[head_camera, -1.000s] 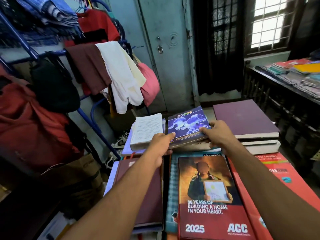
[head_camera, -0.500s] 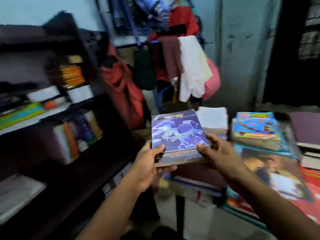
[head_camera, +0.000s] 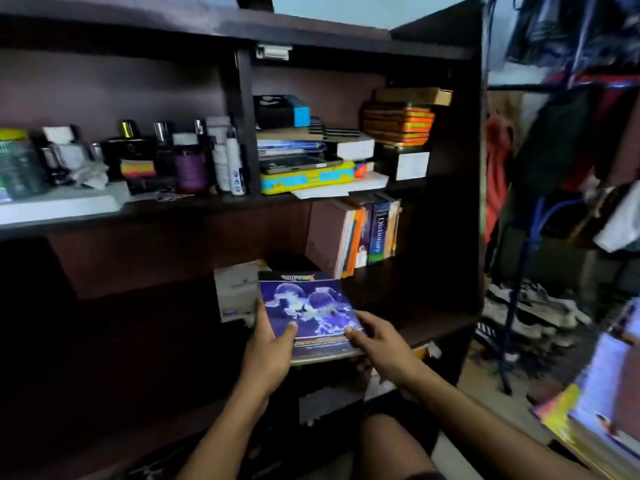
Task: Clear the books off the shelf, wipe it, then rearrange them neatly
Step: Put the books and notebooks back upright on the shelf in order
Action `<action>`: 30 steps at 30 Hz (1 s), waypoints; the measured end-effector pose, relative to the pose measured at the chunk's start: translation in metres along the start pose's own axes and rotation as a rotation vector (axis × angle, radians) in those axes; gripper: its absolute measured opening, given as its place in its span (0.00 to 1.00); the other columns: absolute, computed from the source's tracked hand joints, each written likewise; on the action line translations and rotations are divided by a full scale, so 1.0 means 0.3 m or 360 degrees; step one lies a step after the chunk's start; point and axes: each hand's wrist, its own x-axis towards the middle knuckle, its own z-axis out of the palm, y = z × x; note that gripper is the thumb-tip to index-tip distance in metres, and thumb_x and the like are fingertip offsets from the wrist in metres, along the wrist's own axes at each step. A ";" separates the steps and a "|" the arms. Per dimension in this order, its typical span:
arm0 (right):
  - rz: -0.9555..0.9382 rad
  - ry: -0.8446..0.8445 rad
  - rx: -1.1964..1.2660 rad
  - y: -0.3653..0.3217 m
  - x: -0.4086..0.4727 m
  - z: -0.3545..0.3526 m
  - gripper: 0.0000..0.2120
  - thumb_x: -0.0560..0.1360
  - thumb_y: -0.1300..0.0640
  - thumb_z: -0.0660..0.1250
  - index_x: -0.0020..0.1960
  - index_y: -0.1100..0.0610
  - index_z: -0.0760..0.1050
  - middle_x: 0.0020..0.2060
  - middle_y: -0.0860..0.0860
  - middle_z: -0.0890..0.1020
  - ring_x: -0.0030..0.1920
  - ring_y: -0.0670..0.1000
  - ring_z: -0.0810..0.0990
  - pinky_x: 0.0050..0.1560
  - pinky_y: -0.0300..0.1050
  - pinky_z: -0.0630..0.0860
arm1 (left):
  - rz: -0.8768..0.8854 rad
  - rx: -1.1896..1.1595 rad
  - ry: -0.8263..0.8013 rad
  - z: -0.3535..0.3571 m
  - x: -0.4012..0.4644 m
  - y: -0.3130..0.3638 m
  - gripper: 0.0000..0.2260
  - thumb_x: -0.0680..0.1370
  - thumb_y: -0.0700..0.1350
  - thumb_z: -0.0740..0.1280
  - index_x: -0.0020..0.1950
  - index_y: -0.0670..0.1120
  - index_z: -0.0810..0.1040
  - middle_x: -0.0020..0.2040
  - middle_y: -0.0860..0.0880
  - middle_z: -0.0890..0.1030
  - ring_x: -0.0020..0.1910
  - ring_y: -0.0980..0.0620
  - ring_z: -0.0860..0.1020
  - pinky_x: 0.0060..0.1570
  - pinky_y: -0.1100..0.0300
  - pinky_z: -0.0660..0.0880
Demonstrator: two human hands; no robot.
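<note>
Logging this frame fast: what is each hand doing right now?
Left hand: grips the blue book at its left edge.
Right hand: grips the same book at its lower right corner.

Bare forearms, no sleeves; hands [head_camera: 273, 344] seemingly without rings or watch.

Dim room, pale blue wall [head_camera: 346, 8], cluttered clothes rack [head_camera: 571, 81].
</note>
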 end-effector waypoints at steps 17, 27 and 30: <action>-0.0367 0.0349 -0.0360 0.186 0.590 0.102 0.20 0.75 0.33 0.65 0.63 0.41 0.74 0.58 0.43 0.75 0.60 0.38 0.75 0.64 0.33 0.70 | -0.0305 -0.0575 0.0263 0.034 0.561 0.001 0.20 0.80 0.41 0.69 0.66 0.60 0.72 0.59 0.49 0.83 0.52 0.45 0.84 0.58 0.40 0.79; -0.0595 0.0323 -0.0118 0.116 0.558 0.093 0.30 0.74 0.38 0.69 0.72 0.48 0.71 0.62 0.42 0.80 0.64 0.44 0.78 0.61 0.36 0.73 | 0.0515 0.0408 0.0244 0.309 0.501 -0.045 0.33 0.77 0.51 0.70 0.74 0.67 0.54 0.72 0.54 0.73 0.67 0.49 0.75 0.58 0.58 0.69; -0.0606 0.0323 -0.0259 0.088 0.610 0.101 0.29 0.74 0.40 0.70 0.72 0.47 0.70 0.62 0.40 0.79 0.64 0.41 0.77 0.62 0.35 0.72 | 0.0593 0.0663 0.0126 0.323 0.533 -0.070 0.28 0.81 0.59 0.59 0.79 0.63 0.53 0.72 0.58 0.73 0.68 0.54 0.74 0.65 0.57 0.69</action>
